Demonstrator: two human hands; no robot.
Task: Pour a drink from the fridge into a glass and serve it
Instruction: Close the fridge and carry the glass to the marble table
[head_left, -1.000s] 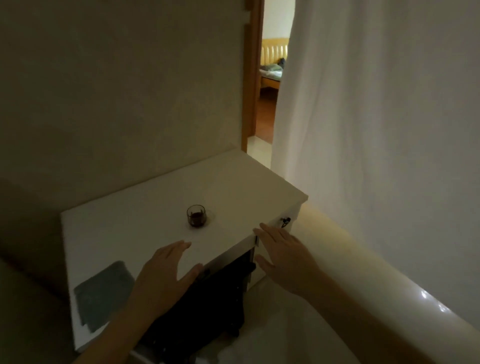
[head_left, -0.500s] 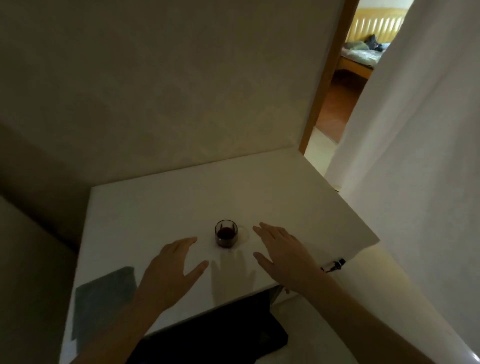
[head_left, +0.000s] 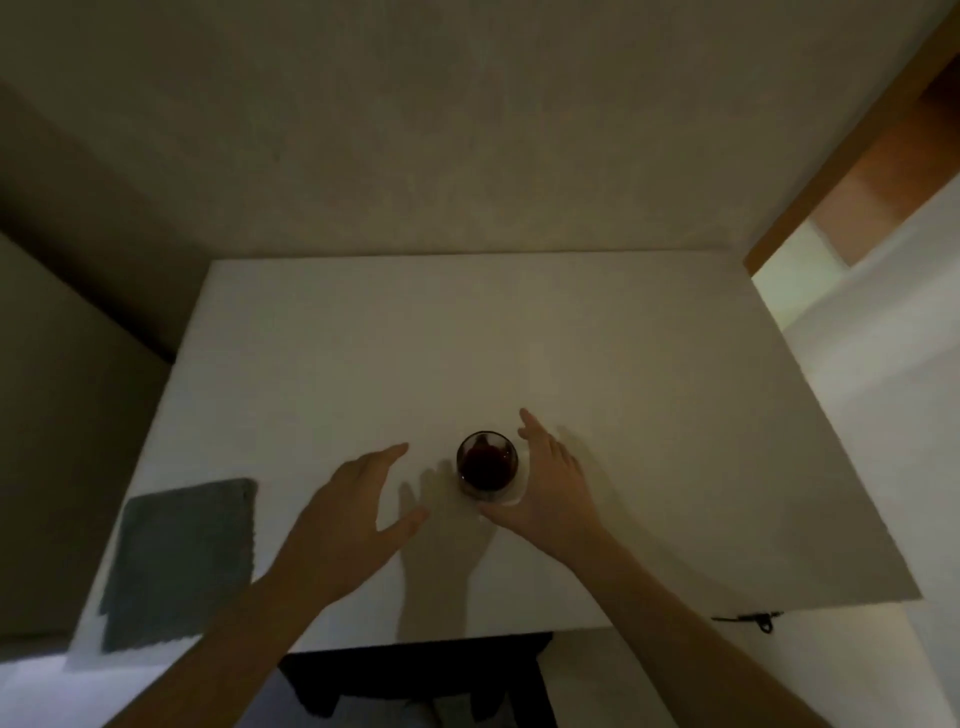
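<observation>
A small clear glass with a dark red drink stands on the white table, near its front middle. My right hand curves around the glass's right side, thumb by its near edge and fingers stretched past its far edge; a firm grip does not show. My left hand hovers flat over the table a little left of the glass, fingers spread, holding nothing.
A grey cloth lies on the table's front left corner. A dark chair sits under the front edge. The wall runs behind the table, and a doorway opens at the right. A small black latch hangs at the front right.
The view has swung to face the table squarely from above. My right hand has moved forward and curled around the glass's right side; my left hand has stayed left of it.
</observation>
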